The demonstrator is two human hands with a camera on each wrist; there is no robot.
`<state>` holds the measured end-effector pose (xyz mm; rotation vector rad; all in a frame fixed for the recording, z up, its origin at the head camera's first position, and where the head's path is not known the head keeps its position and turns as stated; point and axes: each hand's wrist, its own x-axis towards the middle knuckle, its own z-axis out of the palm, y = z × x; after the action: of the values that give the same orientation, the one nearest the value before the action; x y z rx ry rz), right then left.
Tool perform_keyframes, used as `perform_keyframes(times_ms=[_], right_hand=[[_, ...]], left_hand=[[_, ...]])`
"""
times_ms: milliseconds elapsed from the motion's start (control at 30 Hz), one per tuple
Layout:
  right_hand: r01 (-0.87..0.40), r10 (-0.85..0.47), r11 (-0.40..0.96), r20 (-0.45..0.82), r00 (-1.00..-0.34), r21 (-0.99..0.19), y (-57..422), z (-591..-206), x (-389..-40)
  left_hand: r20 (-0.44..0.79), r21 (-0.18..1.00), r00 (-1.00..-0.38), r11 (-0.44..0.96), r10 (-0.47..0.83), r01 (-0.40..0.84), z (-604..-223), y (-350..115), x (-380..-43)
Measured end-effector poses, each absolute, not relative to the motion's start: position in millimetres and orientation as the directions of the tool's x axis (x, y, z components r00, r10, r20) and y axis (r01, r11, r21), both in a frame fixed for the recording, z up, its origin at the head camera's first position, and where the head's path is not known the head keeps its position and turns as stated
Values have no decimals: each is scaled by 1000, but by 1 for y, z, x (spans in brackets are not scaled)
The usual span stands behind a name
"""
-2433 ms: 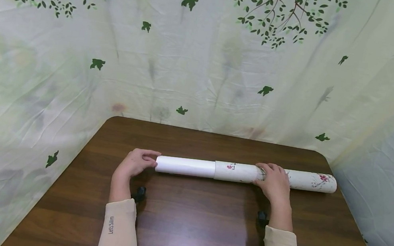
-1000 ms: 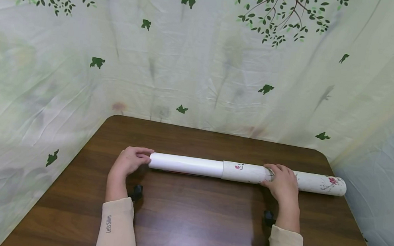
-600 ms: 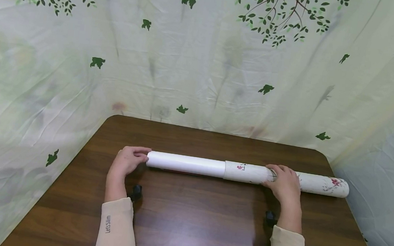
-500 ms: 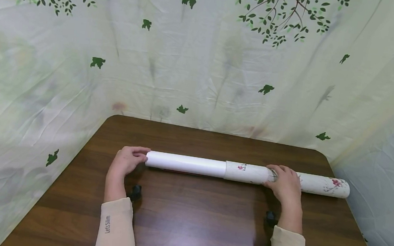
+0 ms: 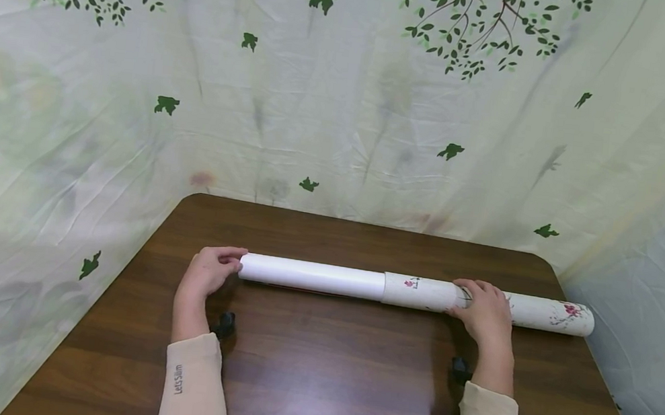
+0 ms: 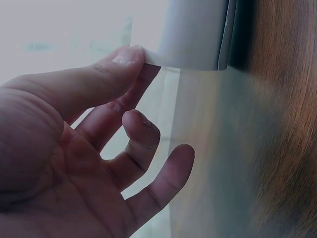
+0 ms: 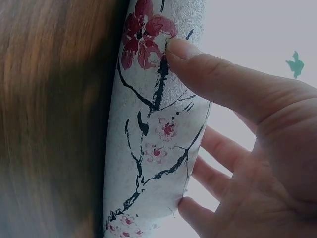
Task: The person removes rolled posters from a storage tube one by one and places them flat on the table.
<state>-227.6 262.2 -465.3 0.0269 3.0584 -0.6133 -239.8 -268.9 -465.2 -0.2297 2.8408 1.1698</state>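
A smooth white paper roll (image 5: 312,276) lies across the table, its right part inside a wider wallpaper roll (image 5: 421,292) printed with red blossoms and dark branches. My left hand (image 5: 208,271) is at the white roll's left end. In the left wrist view, thumb and forefinger pinch the rim of that paper roll (image 6: 190,34), while the other fingers curl loosely below it. My right hand (image 5: 487,309) grips the wallpaper roll around its middle. The right wrist view shows the thumb on the printed face of the wallpaper roll (image 7: 161,129) and the fingers round its other side.
The brown wooden table (image 5: 321,369) has rounded far corners. A pale curtain (image 5: 344,100) with leaf prints hangs behind it and along both sides. Dark wrist cameras show below each hand. The wallpaper roll's right end reaches the table's right edge.
My hands have moved apart, the left one leftward with the white paper roll, the right one rightward with the wallpaper roll. More of the white roll shows outside the wallpaper roll.
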Motion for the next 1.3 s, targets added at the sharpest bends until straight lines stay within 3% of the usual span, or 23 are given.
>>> perform_keyframes(times_ms=[1300], right_hand=[[59, 57, 906, -17, -998, -420, 274, -469, -225]], left_hand=[[-133, 739, -977, 641, -166, -210, -464, -281, -234]])
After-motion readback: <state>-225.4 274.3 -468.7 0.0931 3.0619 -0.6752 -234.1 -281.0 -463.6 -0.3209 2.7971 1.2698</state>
